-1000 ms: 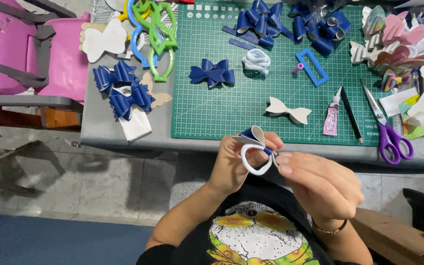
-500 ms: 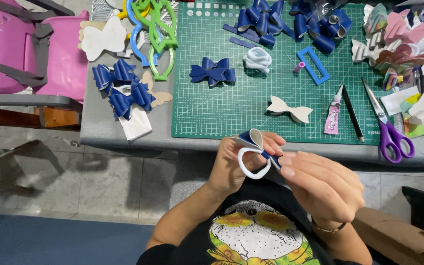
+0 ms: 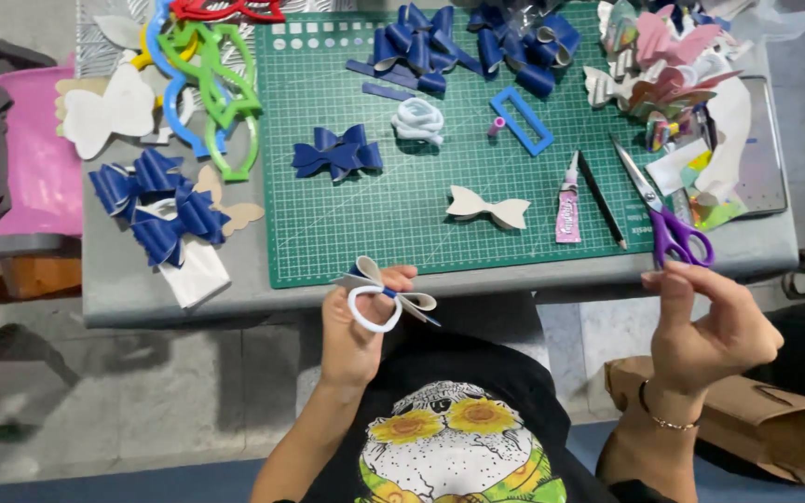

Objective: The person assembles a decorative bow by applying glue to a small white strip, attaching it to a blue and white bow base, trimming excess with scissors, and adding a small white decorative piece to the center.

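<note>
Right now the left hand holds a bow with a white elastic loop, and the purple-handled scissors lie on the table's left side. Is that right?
Not quite. The head view shows the purple-handled scissors on the table's right side, by the green cutting mat's right edge. The left hand does hold the bow.

On the desk (image 3: pixel 123 303) lies one green mat (image 3: pixel 402 242). There is one pair of scissors (image 3: pixel 665 219), one tube of glue (image 3: pixel 567 200), one black pencil (image 3: pixel 603 200), one cream bow (image 3: pixel 488 207) and one blue frame (image 3: pixel 522 120). Two hands show: the left hand (image 3: pixel 356 331) and the right hand (image 3: pixel 710 326).
</note>
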